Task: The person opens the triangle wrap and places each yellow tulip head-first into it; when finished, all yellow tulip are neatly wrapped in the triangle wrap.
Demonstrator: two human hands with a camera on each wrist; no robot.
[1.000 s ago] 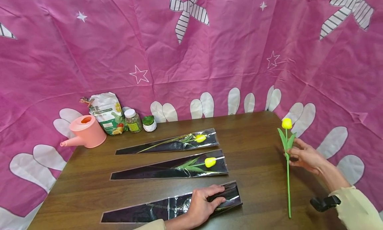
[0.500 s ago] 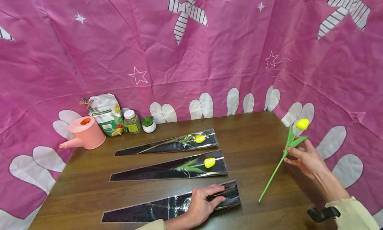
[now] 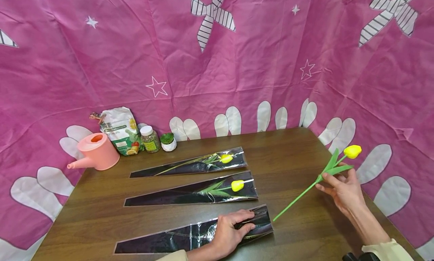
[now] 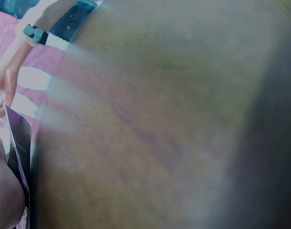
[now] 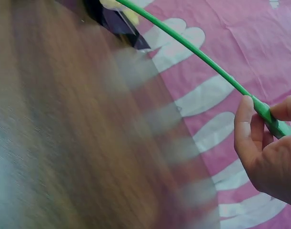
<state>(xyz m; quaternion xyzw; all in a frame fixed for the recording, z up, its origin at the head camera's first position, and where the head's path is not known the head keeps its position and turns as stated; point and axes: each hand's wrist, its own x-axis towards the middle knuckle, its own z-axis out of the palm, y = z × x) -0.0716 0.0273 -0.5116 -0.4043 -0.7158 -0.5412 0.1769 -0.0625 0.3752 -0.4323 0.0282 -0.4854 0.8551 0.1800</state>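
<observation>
An artificial tulip [image 3: 352,151] with a yellow head and green leaves slants above the right side of the table. My right hand [image 3: 346,193] pinches it just below the leaves; the bare stem [image 3: 294,201] points down-left, its tip close to the mouth of a black flower sleeve [image 3: 152,241]. My left hand [image 3: 228,231] grips that sleeve near its wide right end, thumb and fingers apart across the film. The right wrist view shows fingertips [image 5: 244,107] around the green stem [image 5: 193,48]. In the left wrist view, a dark sleeve edge [image 4: 21,138] rises beside the left hand.
Farther back lie two more black sleeves [image 3: 152,198] [image 3: 142,173], each with a yellow tulip inside. Along the back left stand a pink watering can [image 3: 101,153], a white printed bag [image 3: 120,129], a lidded jar [image 3: 150,140] and a small potted plant [image 3: 168,142]. Pink cloth surrounds the table.
The tulip has tilted from upright to slanting, its stem end swinging left toward the sleeve and its head moving right. The left hand and sleeve have stayed in place.
</observation>
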